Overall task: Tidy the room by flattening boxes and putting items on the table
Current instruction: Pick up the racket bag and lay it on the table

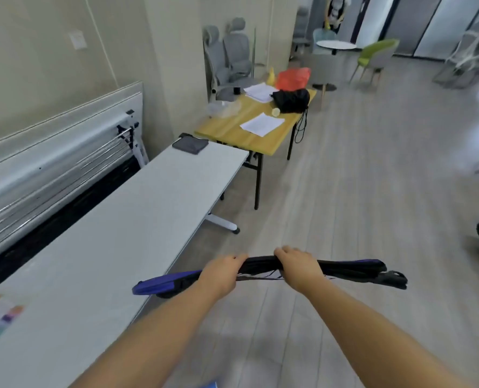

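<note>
Observed: the person holds a flat black-and-blue folded item (353, 268) crosswise at twelve o'clock, level and clear of the floor (345, 163). The left hand (223, 271) and the right hand (297, 266) grip it near its middle, close together, fingers curled over the top edge; the thumbs are hidden beneath. What the item is cannot be told for certain. It reads as a collapsed bag or cover, with thin cords hanging between the hands. Its blue end appears just over the long edge of the white table (120, 219), which runs from nine to eleven o'clock. Assessment: the step in hand is setting the item on that table. Recommended practice: swing it toward ten o'clock, release only when its whole length is over the top, lay it flat along the long edge, and tuck the cords under. The wooden table (232, 135) at twelve o'clock carries papers (262, 124) and a black bag (291, 100).
</note>
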The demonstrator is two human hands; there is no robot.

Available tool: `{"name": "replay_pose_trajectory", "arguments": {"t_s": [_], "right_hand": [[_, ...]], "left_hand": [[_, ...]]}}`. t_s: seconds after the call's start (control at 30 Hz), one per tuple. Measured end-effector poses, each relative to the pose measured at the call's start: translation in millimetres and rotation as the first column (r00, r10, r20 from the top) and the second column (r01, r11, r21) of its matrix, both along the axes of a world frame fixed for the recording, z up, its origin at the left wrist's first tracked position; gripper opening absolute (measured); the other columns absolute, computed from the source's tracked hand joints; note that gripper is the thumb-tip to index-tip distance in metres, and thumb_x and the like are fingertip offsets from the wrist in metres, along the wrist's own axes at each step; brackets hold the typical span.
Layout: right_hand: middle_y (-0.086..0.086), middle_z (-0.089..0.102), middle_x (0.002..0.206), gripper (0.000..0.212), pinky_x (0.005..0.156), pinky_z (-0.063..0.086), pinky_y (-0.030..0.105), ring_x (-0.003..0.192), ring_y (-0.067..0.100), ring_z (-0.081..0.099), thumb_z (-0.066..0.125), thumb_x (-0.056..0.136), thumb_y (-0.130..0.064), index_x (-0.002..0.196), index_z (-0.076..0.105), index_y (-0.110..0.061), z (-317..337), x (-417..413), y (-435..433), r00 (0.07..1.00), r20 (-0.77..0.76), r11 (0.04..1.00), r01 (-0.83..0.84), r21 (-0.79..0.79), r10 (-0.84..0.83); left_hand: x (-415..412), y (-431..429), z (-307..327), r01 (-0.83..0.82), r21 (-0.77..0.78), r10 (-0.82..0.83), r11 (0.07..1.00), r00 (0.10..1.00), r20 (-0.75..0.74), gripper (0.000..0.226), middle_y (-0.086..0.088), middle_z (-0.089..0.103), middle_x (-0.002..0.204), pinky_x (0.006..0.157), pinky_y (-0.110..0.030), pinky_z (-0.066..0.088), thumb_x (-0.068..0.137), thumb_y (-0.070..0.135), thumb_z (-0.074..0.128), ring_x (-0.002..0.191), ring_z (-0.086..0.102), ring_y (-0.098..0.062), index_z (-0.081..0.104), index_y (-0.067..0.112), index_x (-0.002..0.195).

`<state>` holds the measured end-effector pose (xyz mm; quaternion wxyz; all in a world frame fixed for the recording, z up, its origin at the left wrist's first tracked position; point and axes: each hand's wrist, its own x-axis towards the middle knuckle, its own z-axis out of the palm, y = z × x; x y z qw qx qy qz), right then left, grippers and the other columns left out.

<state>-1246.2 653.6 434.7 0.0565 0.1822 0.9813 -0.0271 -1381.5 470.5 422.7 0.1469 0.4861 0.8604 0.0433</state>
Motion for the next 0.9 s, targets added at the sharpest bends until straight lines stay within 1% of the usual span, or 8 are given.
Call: {"name": "replay_pose_trajectory", "arguments": {"t_s": [0.17, 0.33, 0.4, 0.47, 0.63, 0.77, 0.83, 0.9], "right_hand": [[-0.002, 0.058, 0.103, 0.032, 0.070, 0.032, 0.033, 0.093, 0.025, 0.055, 0.049, 0.087, -0.009, 0.115, 0.048, -0.025, 12, -91, 5, 0.995, -0.010, 0.994, -0.102, -0.031, 0.102], [0.001, 0.059, 0.102, 0.026, 0.069, 0.044, 0.036, 0.079, 0.026, 0.053, 0.045, 0.091, -0.010, 0.113, 0.048, -0.023, 6, -189, 26, 0.976, 0.041, 0.976, -0.210, -0.053, 0.213], [0.001, 0.057, 0.103, 0.031, 0.065, 0.039, 0.034, 0.081, 0.027, 0.055, 0.045, 0.090, -0.009, 0.117, 0.047, -0.024, 4, -233, 35, 0.959, 0.053, 0.960, -0.274, -0.056, 0.277], [0.001, 0.057, 0.104, 0.032, 0.065, 0.034, 0.032, 0.087, 0.026, 0.056, 0.046, 0.089, -0.007, 0.117, 0.048, -0.023, 3, -279, 45, 0.933, 0.047, 0.934, -0.355, -0.039, 0.357], [0.001, 0.054, 0.101, 0.036, 0.067, 0.034, 0.033, 0.090, 0.024, 0.054, 0.051, 0.086, -0.007, 0.118, 0.046, -0.021, 3, -376, 71, 0.843, 0.079, 0.846, -0.532, -0.030, 0.532], [0.003, 0.046, 0.118, 0.063, 0.071, 0.044, 0.035, 0.090, 0.025, 0.054, 0.053, 0.085, -0.008, 0.139, 0.029, -0.028, -3, -451, 89, 0.766, 0.039, 0.767, -0.641, -0.023, 0.642], [0.005, 0.044, 0.121, 0.066, 0.073, 0.045, 0.035, 0.091, 0.026, 0.054, 0.051, 0.085, -0.006, 0.142, 0.027, -0.028, -6, -485, 90, 0.732, 0.042, 0.733, -0.680, -0.009, 0.680], [0.005, 0.043, 0.123, 0.069, 0.079, 0.043, 0.035, 0.096, 0.026, 0.051, 0.051, 0.082, -0.003, 0.141, 0.027, -0.029, -12, -514, 86, 0.695, 0.066, 0.694, -0.719, 0.037, 0.716]], "left_hand": [[-78, -6, 18, -0.091, 0.011, 0.092, 0.996, 0.993, -0.070, 0.042, -0.003, 0.054, 0.106, 0.069, -0.041, 0.050, 0.086, 0.014, 0.054, 0.092, 0.060, -0.030, 0.043, 0.026, 0.124], [-144, -7, 9, -0.244, -0.023, 0.236, 0.970, 0.956, -0.174, 0.044, -0.005, 0.054, 0.113, 0.066, -0.036, 0.035, 0.091, 0.022, 0.053, 0.093, 0.057, -0.029, 0.041, 0.025, 0.133], [-173, -3, 5, -0.307, -0.013, 0.298, 0.952, 0.932, -0.204, 0.047, -0.006, 0.052, 0.115, 0.065, -0.035, 0.032, 0.091, 0.022, 0.051, 0.094, 0.055, -0.029, 0.038, 0.026, 0.137], [-204, 4, 2, -0.374, -0.001, 0.363, 0.928, 0.902, -0.234, 0.051, -0.006, 0.051, 0.118, 0.065, -0.035, 0.031, 0.092, 0.022, 0.051, 0.096, 0.053, -0.028, 0.036, 0.027, 0.140], [-261, 19, -2, -0.516, -0.026, 0.493, 0.856, 0.831, -0.257, 0.061, -0.009, 0.051, 0.124, 0.070, -0.037, 0.036, 0.092, 0.026, 0.054, 0.103, 0.051, -0.030, 0.030, 0.026, 0.148], [-302, 30, 4, -0.636, -0.057, 0.601, 0.770, 0.752, -0.272, 0.064, -0.009, 0.047, 0.129, 0.081, -0.041, 0.041, 0.094, 0.025, 0.052, 0.109, 0.048, -0.031, 0.023, 0.026, 0.151], [-319, 29, 3, -0.673, -0.065, 0.640, 0.737, 0.725, -0.254, 0.066, -0.008, 0.047, 0.127, 0.080, -0.041, 0.042, 0.092, 0.022, 0.056, 0.107, 0.049, -0.031, 0.024, 0.026, 0.149], [-335, 24, -4, -0.692, -0.078, 0.656, 0.718, 0.710, -0.258, 0.068, -0.006, 0.050, 0.120, 0.073, -0.039, 0.043, 0.085, 0.020, 0.064, 0.099, 0.051, -0.029, 0.030, 0.026, 0.144]]}}
